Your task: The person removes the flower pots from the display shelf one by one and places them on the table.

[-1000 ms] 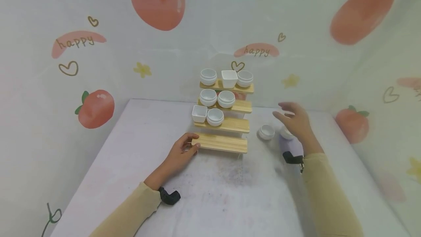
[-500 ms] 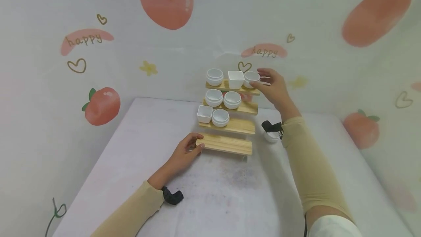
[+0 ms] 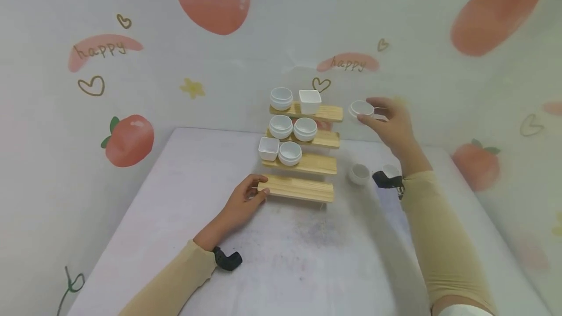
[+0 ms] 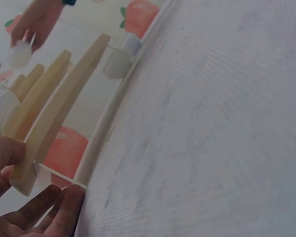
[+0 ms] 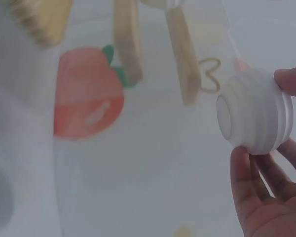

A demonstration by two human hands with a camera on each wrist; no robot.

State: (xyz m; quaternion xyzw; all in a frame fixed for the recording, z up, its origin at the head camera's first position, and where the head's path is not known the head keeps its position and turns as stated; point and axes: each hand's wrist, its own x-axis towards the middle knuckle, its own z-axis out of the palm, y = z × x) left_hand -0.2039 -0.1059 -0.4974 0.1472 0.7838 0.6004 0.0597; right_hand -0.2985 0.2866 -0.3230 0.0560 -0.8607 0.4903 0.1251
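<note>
A white round ribbed bowl (image 3: 357,110) is in the air to the right of the stand's top shelf. My right hand (image 3: 395,128) pinches it between thumb and fingers; the right wrist view shows the same bowl (image 5: 254,113) tipped with its base facing left. My left hand (image 3: 240,205) grips the left end of the lowest board of a tiered wooden stand (image 3: 303,190). In the left wrist view, the fingers of that hand lie by the board and its clear leg. The top shelf carries a round bowl (image 3: 281,99) and a square bowl (image 3: 310,102).
Two round bowls (image 3: 280,127) (image 3: 305,130) sit on the second shelf. On the third are a square bowl (image 3: 269,149) and a round bowl (image 3: 290,154). Two more bowls (image 3: 359,174) (image 3: 390,171) stand on the table to the right, one partly behind the wrist camera.
My right hand reached the round bowl at the right end of the top shelf, took hold of it, and carried it off to the right. My left hand stays on the lowest board.
</note>
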